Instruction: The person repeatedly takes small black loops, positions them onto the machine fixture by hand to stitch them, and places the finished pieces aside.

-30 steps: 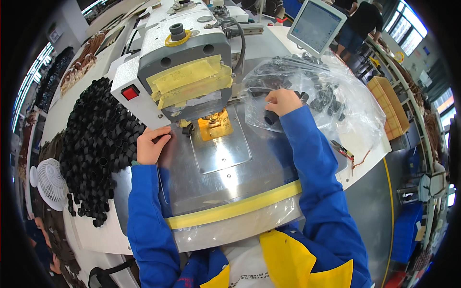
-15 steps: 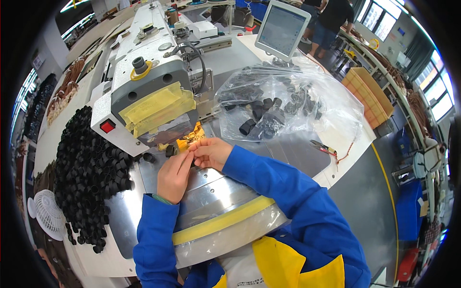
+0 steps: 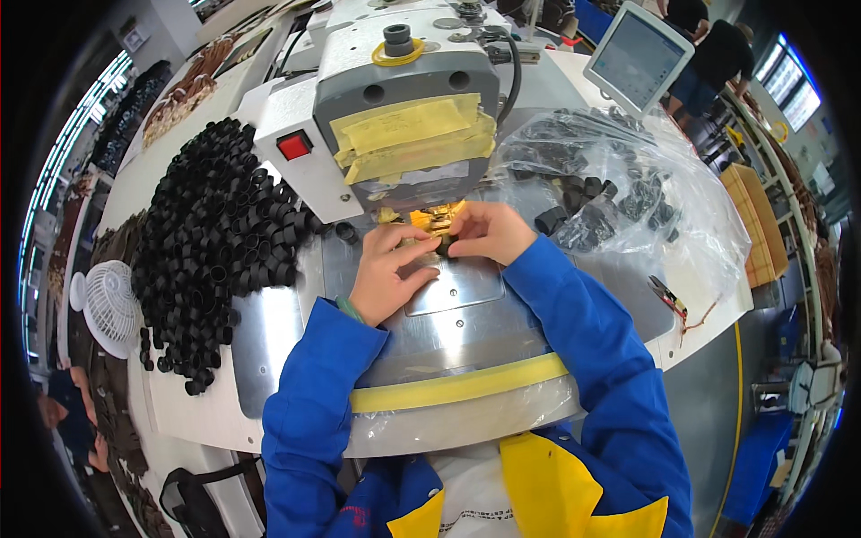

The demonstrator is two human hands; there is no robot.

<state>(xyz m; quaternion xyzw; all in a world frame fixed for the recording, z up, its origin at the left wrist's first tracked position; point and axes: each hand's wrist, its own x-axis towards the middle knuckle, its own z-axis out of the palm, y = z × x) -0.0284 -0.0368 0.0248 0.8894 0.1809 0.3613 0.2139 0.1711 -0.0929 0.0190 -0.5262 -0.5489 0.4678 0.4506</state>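
Observation:
A small black band loop [image 3: 444,247] is at the brass-coloured fixture [image 3: 438,218] under the head of an industrial sewing machine [image 3: 408,117]. My right hand [image 3: 491,231] pinches the loop from the right with thumb and fingertips. From the left, my left hand [image 3: 387,273] reaches in with its fingers stretched out and its thumb apart; its fingertips are beside the loop, and whether they touch it I cannot tell. Another black loop [image 3: 346,233] lies on the metal plate [image 3: 453,318] left of the fixture.
Many black loops are heaped [image 3: 224,215] on the left, beside a white fan [image 3: 109,305]. On the right lie a clear plastic bag [image 3: 682,215] of black pieces and a pair of snips [image 3: 665,294]. A screen [image 3: 639,56] stands behind. Other people are in the background.
The view has swung left, so everything appears farther right. My hands, fingertips together before, have parted slightly around the black loop at the fixture. The left thumb has spread away from its fingers.

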